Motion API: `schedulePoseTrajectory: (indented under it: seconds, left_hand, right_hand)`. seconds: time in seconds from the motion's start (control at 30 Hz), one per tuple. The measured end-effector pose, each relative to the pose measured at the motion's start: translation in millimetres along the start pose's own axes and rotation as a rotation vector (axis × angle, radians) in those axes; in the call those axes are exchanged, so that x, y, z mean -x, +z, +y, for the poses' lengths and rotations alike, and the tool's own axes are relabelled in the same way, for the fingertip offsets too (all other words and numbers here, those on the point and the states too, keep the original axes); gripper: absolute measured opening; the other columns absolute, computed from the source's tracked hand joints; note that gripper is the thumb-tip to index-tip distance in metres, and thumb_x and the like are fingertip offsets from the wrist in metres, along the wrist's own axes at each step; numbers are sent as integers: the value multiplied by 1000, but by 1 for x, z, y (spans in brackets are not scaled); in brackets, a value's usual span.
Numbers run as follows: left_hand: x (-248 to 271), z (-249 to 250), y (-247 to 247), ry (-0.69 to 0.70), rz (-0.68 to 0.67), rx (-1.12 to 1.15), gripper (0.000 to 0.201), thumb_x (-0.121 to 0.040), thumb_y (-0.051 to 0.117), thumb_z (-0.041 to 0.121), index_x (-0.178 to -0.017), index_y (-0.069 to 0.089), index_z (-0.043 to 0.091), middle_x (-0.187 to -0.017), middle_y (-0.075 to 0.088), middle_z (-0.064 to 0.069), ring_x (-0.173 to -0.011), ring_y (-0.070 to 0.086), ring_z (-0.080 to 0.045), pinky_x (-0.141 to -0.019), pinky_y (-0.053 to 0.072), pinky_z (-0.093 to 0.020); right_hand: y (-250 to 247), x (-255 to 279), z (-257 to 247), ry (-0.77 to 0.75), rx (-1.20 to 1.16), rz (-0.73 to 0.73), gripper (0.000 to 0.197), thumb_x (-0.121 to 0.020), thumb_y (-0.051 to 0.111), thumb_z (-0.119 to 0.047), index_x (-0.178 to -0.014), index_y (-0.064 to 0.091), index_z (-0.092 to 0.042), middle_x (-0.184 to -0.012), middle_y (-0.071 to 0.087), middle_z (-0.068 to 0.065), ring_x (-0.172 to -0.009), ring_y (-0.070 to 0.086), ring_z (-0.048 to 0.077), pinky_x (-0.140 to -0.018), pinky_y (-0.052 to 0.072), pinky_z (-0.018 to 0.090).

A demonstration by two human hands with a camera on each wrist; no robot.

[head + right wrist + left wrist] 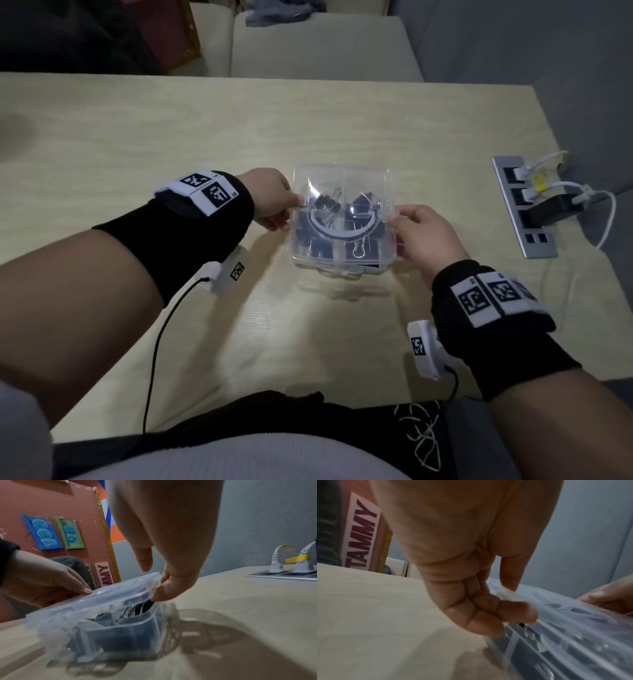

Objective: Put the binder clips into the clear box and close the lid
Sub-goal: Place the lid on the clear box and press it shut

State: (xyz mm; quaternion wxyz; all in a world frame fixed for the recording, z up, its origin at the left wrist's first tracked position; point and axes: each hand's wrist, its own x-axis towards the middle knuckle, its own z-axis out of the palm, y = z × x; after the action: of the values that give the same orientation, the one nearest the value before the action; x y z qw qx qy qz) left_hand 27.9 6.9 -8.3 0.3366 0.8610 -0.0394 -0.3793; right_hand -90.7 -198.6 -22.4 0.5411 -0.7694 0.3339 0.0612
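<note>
A clear plastic box point(342, 263) stands in the middle of the table with several black binder clips point(327, 205) inside. Its clear lid point(342, 185) lies tilted over the box, with a gap still showing at the front. My left hand point(274, 202) pinches the lid's left edge point(506, 595) between thumb and curled fingers. My right hand point(421, 233) pinches the lid's right edge point(154, 582), thumb on top. The clips point(120, 635) show through the box wall, one standing up near my right fingertips point(159, 595).
A silver power strip point(524, 209) with white plugs and a black adapter lies along the table's right edge. Cables run from my wrist cameras down to the near edge. A pale chair point(325, 48) stands beyond the far edge, and a red board point(51, 520) with labels behind.
</note>
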Motion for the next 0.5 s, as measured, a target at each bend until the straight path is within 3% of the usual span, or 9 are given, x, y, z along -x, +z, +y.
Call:
schedulePoseTrajectory:
  seconds: [0.17,0.33,0.5]
  left_hand:
    - [-2,5,5,-23,40,-76,34,-90,59,28,-83,71,-3,-68,73,-11,-80,74,-30,-76,61,-37]
    - [0,9,7,-20,66,-183,24,-89,61,25,-77,64,4,-67,76,-8,-82,76,-27,-81,61,-40]
    - [3,11,8,2,86,-280,31,-90,56,26,-98,70,0,-66,73,7,-82,75,-28,-79,59,-35]
  right_hand:
    - [4,-4,3,-30,214,135,26,-93,52,-32,-114,61,-19,-93,65,-1,-77,63,21,-78,53,35]
    - [2,-7,4,-30,274,152,21,-92,53,-36,-103,63,-20,-87,65,-2,-72,61,19,-74,52,34]
    - [2,-9,8,-26,301,137,17,-90,58,-37,-93,65,-22,-91,67,0,-82,65,23,-78,53,35]
